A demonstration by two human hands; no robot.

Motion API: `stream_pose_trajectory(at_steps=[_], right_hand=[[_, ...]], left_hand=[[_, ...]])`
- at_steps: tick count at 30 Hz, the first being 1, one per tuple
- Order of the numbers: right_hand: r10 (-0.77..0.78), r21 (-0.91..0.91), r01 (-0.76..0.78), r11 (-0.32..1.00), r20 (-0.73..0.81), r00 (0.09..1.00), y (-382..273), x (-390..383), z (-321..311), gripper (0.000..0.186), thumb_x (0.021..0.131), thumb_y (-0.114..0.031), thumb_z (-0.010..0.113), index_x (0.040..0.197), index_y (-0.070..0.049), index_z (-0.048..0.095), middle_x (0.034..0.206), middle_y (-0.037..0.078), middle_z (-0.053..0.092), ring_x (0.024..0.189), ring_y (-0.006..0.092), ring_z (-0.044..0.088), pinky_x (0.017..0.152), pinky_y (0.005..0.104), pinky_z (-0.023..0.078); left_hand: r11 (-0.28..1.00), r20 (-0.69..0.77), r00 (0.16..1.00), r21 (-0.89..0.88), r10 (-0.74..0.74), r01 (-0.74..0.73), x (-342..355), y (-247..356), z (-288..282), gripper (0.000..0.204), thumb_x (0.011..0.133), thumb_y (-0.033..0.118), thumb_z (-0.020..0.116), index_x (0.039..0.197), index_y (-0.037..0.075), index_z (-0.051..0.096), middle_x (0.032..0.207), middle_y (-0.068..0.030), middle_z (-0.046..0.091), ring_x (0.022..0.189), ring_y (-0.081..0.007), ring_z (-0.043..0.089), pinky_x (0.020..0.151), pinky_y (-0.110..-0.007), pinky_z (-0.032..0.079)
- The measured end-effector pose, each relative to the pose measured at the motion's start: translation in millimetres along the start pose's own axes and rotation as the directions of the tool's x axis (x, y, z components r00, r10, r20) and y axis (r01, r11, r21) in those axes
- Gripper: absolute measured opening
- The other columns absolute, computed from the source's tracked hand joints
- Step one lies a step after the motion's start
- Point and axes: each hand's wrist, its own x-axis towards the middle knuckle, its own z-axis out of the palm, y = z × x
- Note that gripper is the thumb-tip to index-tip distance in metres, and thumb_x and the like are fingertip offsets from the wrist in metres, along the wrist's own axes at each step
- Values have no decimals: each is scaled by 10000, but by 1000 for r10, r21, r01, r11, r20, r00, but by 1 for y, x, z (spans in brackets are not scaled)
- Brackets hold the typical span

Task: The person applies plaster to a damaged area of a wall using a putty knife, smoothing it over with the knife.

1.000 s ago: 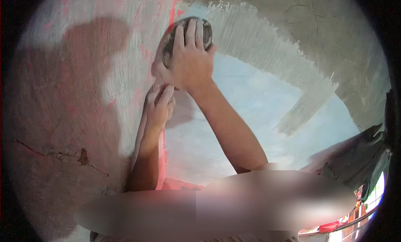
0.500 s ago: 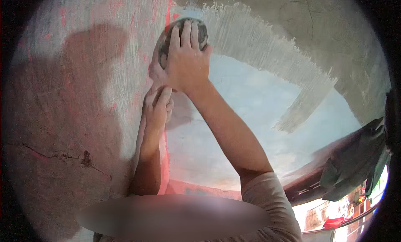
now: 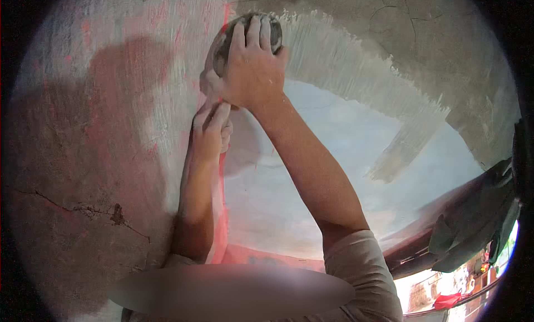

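Observation:
My right hand (image 3: 255,69) is raised high against the wall, its fingers laid over a round dark-grey disc (image 3: 222,48) with pale smears. The disc's exact kind cannot be made out, as the hand covers much of it. Just below that wrist, my left hand (image 3: 211,130) is closed, fingers bent together beside the red strip (image 3: 223,183) that runs down the wall. Whatever the left fingers may hold is hidden. Pale, smooth coating (image 3: 311,133) covers the wall to the right of both hands.
A rough grey coated band (image 3: 356,69) crosses the upper right wall. The left wall (image 3: 67,155) has reddish streaks, shadows and a crack (image 3: 117,213). Dark cloth (image 3: 467,230) hangs at the right, above a bright opening with a red item (image 3: 446,301).
My right hand and the disc have shifted slightly up and to the right. The left hand has risen a little, staying below the right wrist.

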Motion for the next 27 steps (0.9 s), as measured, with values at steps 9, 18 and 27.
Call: stream_pose_trajectory(at_steps=[9, 18, 27], right_hand=[[-53, -16, 53, 998, -32, 998, -2, -21, 10, 961, 817, -534, 737, 1554, 45, 522, 1622, 364, 487, 1555, 463, 444, 978, 708, 469], [-20, -20, 22, 1000, 82, 996, 2, -70, 20, 978, 862, -537, 721, 1610, 45, 479, 1709, 354, 387, 1627, 464, 341, 1042, 732, 424], [-22, -64, 21, 998, -20, 1000, -3, -47, 19, 953, 863, -531, 751, 1582, 43, 504, 1695, 345, 415, 1612, 455, 370, 1002, 708, 448]], left_hand=[[997, -15, 998, -40, 59, -60, -9, -34, -1, 252, 1139, 316, 599, 1312, 144, 662, 713, 85, 400, 504, -33, 325, 433, -231, 233], [997, -75, 995, -51, -64, 60, -36, -62, 4, 239, 1106, 295, 657, 1049, 73, 726, 663, 61, 498, 471, -48, 391, 423, -261, 240], [999, -121, 993, -29, 18, -22, -26, -42, 8, 197, 1081, 234, 657, 959, 81, 676, 683, 56, 470, 505, -48, 409, 450, -273, 273]])
